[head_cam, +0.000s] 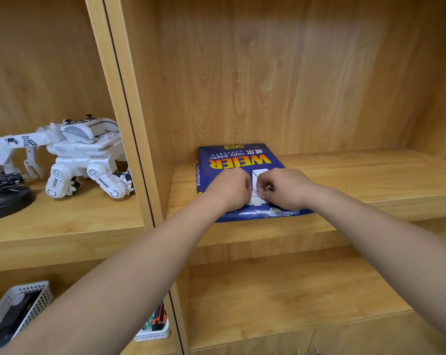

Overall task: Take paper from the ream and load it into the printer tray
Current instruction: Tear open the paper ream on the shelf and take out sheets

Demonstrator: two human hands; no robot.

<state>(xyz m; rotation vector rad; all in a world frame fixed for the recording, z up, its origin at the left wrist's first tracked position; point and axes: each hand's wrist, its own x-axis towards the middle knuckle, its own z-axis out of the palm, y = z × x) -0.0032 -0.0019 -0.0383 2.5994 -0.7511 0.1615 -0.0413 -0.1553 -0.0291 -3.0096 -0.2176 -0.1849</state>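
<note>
Paper ream (232, 160) lies at the shelf's (370, 175) front edge; our left hand (233, 188) and right hand (284, 189) pinch its torn wrapper. Toy robot (70, 155) stands beyond the divider.

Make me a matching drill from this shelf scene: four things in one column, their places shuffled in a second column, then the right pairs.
Things
1. ream of paper
2. toy robot
3. white mesh basket
4. left hand

Places
A. left compartment, middle shelf
B. lower left shelf, at the picture's edge
C. right compartment, middle shelf, lying flat
D. on the torn front of the blue wrapper, facing the right hand

Pairs: 1-C, 2-A, 3-B, 4-D
</note>
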